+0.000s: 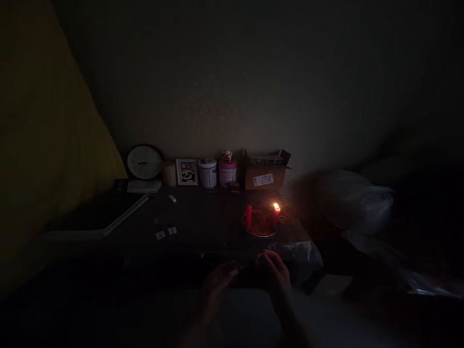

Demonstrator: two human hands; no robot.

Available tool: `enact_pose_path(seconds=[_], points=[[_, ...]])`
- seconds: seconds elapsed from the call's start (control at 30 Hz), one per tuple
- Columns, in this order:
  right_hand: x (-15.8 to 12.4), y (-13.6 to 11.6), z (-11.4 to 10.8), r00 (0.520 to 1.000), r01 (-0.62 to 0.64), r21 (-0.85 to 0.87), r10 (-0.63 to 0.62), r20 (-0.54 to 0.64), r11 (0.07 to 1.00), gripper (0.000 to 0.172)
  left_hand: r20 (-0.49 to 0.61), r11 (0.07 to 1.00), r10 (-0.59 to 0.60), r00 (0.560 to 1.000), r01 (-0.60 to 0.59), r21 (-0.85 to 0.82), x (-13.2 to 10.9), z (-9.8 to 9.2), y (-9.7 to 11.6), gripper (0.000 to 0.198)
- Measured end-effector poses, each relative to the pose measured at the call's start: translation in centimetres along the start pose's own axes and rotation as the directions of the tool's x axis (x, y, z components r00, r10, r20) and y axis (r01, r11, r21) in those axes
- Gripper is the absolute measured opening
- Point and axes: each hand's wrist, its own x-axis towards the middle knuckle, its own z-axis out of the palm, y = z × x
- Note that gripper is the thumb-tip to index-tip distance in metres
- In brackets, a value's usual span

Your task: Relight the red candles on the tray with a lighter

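In the dim light my left hand [219, 278] is closed around a small pale-edged object [234, 272], too dark to name. To its right, my right hand [276, 270] has its fingers pinched together; what they hold, if anything, is not visible. Both hands are near the front edge of the dark table [206, 217]. Beyond my right hand lies a round tray [261, 234] with a rim. An unlit red candle [248, 217] stands upright at its left side. On the right side a second red candle [276, 213] burns with a bright flame.
Along the wall stand a round clock [144, 162], a framed panda picture [187, 172], a white tub [208, 173], a pink tub [227, 174] and an open cardboard box [264, 179]. Small white pieces [166, 233] lie on the left. Plastic bags [357, 198] bulge at the right.
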Motion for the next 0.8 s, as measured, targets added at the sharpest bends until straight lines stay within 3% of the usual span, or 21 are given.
enact_pose_path(seconds=[0.23, 0.43, 0.63, 0.8], points=[[-0.4, -0.7, 0.8, 0.996, -0.082, 0.088, 0.085, -0.028, 0.993, 0.038, 0.015, 0.998, 0.021, 1.0, -0.02, -0.064, 0.2, -0.2, -0.3, 0.046], [-0.8, -0.9, 1.3, 0.998, -0.056, -0.016, 0.056, -0.021, 0.998, 0.035, 0.007, 0.998, 0.043, 0.999, -0.043, -0.051, 0.1, -0.2, -0.9, 0.042], [-0.5, -0.5, 1.5, 0.981, -0.192, 0.171, 0.195, -0.006, 0.967, 0.038, 0.024, 0.997, 0.043, 0.999, -0.041, -0.058, -0.5, 0.5, -0.2, 0.038], [-0.6, -0.3, 1.6, 0.98, -0.196, 0.178, 0.188, 0.062, 0.964, 0.034, -0.022, 0.999, -0.013, 1.0, 0.012, -0.031, -0.3, 0.7, -0.1, 0.037]])
